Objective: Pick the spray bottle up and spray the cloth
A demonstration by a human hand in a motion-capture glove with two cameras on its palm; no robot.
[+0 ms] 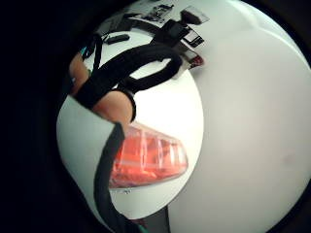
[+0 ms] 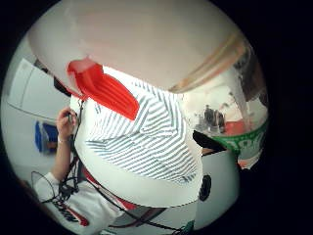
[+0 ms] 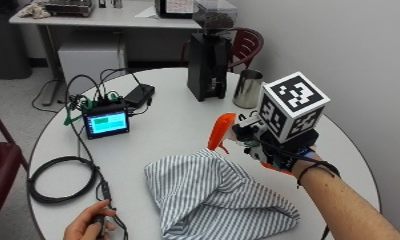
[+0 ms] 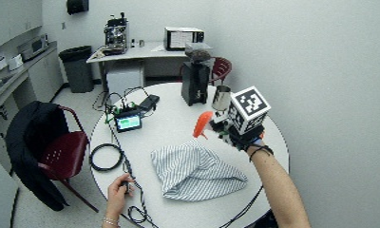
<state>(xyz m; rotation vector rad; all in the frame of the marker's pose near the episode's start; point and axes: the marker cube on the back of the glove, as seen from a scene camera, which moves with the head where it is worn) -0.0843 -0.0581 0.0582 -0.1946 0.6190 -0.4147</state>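
Note:
My gloved right hand [image 3: 274,150] grips the spray bottle [image 3: 221,132] and holds it in the air, over the right part of the round white table [image 3: 167,135]. Its orange spray head points left, above the far edge of the striped cloth [image 3: 213,195]. The cloth lies bunched on the table near the front. In the thumb side palm view, the orange trigger [image 2: 105,88] sits just over the striped cloth [image 2: 142,139], and the bottle's pale body [image 2: 146,44] fills the space against my palm. The little finger side palm view shows an orange translucent part of the bottle [image 1: 150,160] beside a curled finger [image 1: 115,104].
A black coffee grinder [image 3: 210,60] and a metal cup [image 3: 248,89] stand at the table's back. A small screen device [image 3: 107,123] with cables sits at the left, and a cable coil [image 3: 60,180] lies nearer. The bare left hand [image 3: 90,227] holds a cable at the front edge.

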